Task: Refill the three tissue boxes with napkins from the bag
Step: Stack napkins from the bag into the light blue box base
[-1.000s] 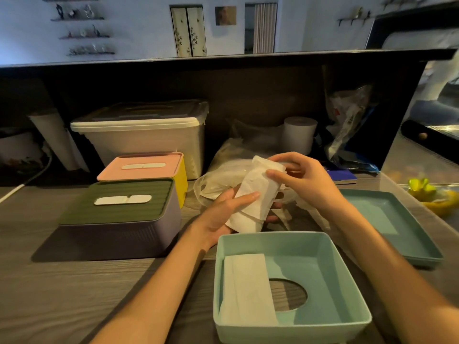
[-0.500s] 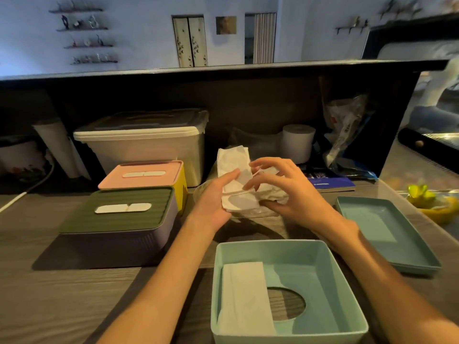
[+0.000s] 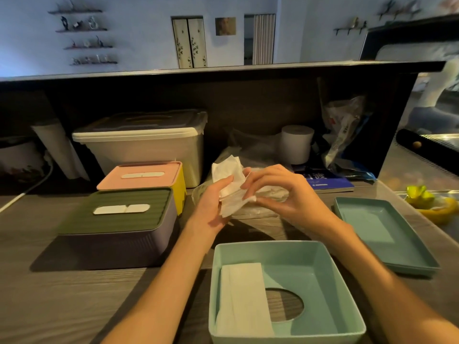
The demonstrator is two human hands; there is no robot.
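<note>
An open teal tissue box [image 3: 330, 274] lies upside down at the near edge, with a round hole in its bottom and one folded napkin [image 3: 244, 299] along its left side. Its teal lid [image 3: 387, 234] lies to the right. Above the box, my left hand [image 3: 213, 202] grips a white napkin [image 3: 229, 175] that stands up from its fingers. My right hand [image 3: 278, 192] pinches the napkin's lower edge and the clear plastic bag [image 3: 263, 209] beneath. Two closed tissue boxes stand at left: a green-lidded purple one [image 3: 119, 219] and a pink-lidded yellow one [image 3: 144, 175].
A white storage bin [image 3: 144, 142] stands behind the closed boxes. A paper roll [image 3: 295, 142], plastic packets [image 3: 345, 130] and a blue booklet [image 3: 325, 182] sit at the back right under a dark shelf. A yellow-green object [image 3: 432, 202] lies at far right.
Both hands have lifted the napkin away from the teal box toward the bag. The napkin turned upright in my left hand, and my right hand shifted from its top to its lower edge.
</note>
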